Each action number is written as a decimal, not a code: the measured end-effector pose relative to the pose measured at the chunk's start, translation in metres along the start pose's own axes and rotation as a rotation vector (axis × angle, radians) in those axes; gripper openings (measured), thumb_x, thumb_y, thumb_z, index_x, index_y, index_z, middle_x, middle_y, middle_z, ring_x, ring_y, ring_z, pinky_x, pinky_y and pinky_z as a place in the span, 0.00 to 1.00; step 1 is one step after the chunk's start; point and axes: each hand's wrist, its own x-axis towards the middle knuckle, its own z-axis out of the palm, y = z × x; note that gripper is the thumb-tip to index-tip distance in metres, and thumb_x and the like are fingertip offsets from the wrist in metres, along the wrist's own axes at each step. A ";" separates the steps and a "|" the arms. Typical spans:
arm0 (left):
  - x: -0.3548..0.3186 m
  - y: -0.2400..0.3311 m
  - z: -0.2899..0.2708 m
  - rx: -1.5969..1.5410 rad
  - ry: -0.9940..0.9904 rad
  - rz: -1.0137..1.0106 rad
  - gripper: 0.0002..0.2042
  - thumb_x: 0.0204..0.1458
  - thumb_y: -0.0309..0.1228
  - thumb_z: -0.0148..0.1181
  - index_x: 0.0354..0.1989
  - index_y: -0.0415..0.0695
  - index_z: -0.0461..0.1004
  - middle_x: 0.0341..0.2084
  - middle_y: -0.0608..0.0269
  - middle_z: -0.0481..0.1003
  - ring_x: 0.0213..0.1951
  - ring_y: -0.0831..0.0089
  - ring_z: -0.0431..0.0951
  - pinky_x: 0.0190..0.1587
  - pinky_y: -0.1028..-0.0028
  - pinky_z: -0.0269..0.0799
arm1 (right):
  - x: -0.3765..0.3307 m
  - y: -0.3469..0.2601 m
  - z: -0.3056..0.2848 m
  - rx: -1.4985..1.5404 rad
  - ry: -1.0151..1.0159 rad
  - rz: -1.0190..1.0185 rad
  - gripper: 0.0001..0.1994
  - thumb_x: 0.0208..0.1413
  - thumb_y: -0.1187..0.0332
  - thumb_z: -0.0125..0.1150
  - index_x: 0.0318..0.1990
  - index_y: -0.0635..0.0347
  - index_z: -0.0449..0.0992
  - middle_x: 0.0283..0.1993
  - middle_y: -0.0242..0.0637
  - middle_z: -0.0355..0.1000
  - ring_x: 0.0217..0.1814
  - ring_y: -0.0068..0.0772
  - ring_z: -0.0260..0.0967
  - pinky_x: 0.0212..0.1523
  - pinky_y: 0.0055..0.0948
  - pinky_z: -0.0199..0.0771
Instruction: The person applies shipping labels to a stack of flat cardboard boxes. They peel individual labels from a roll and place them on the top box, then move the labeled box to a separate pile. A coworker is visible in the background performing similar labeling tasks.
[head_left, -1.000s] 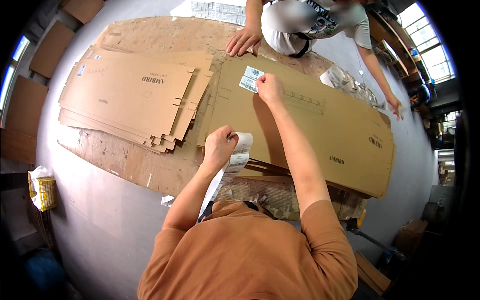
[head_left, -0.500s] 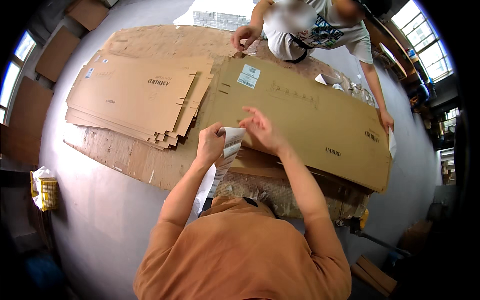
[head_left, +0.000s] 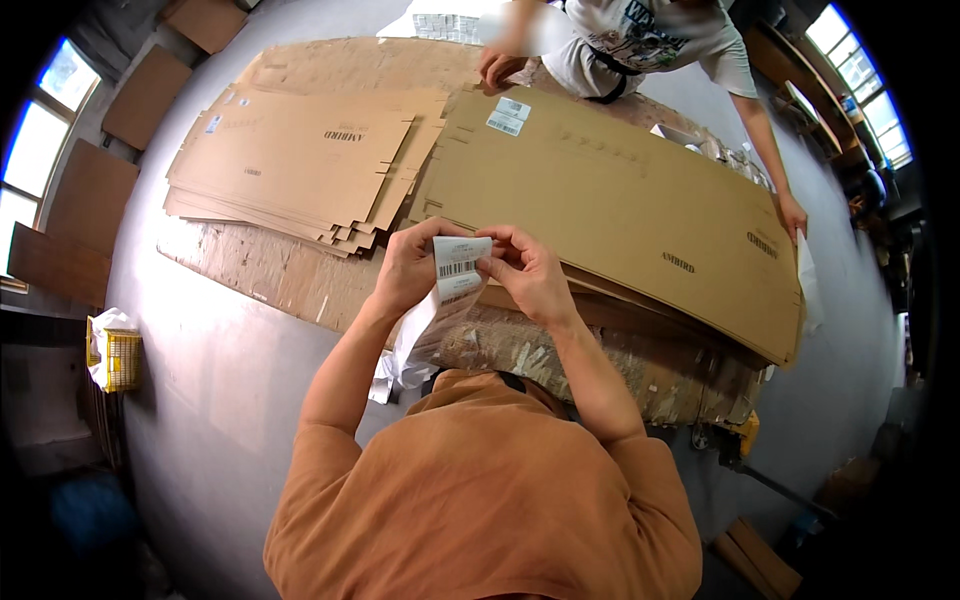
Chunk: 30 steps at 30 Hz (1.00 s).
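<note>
Between my hands is a strip of white barcode labels (head_left: 460,258), its long tail hanging down toward my waist. My left hand (head_left: 408,268) is closed on the strip's left edge. My right hand (head_left: 530,278) pinches the strip's right edge, thumb on its face. Just beyond lies a stack of flat brown cardboard boxes (head_left: 600,210), with a white label (head_left: 508,116) stuck near its far left corner. A co-worker's hand (head_left: 500,68) touches that far left corner. The co-worker's other hand (head_left: 792,216) is at the stack's right end, by a hanging white sheet (head_left: 808,285).
A second stack of flat cardboard (head_left: 290,160) lies to the left on the worn wooden table (head_left: 270,292). A yellow basket (head_left: 122,360) stands on the floor at left. Cardboard sheets (head_left: 95,205) lean by the left wall. A pallet jack (head_left: 745,440) shows at the lower right.
My right hand has come in and taken hold of the strip's right edge; before, it was raised with fingers spread. The strip's printed face is now turned toward me. The view has shifted slightly.
</note>
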 end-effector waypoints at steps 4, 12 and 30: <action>-0.009 0.004 0.018 0.056 0.004 -0.061 0.08 0.42 0.25 0.69 0.29 0.38 0.75 0.21 0.66 0.76 0.27 0.86 0.72 0.30 0.79 0.71 | -0.016 0.002 -0.011 -0.070 0.064 -0.043 0.10 0.54 0.79 0.59 0.44 0.65 0.73 0.36 0.32 0.74 0.37 0.19 0.70 0.40 0.21 0.73; -0.001 0.014 0.056 0.256 0.004 -0.052 0.05 0.43 0.23 0.62 0.24 0.36 0.73 0.13 0.63 0.70 0.19 0.85 0.66 0.22 0.79 0.63 | -0.044 -0.004 -0.046 -0.441 0.296 -0.325 0.03 0.53 0.77 0.61 0.35 0.65 0.75 0.31 0.33 0.72 0.31 0.20 0.67 0.33 0.20 0.69; 0.057 -0.056 0.064 0.374 -0.061 -0.073 0.05 0.49 0.26 0.54 0.31 0.38 0.74 0.24 0.48 0.76 0.29 0.52 0.77 0.33 0.64 0.71 | 0.011 -0.014 -0.214 -0.055 0.483 -0.030 0.06 0.58 0.68 0.58 0.37 0.61 0.74 0.26 0.23 0.66 0.25 0.11 0.57 0.26 0.12 0.56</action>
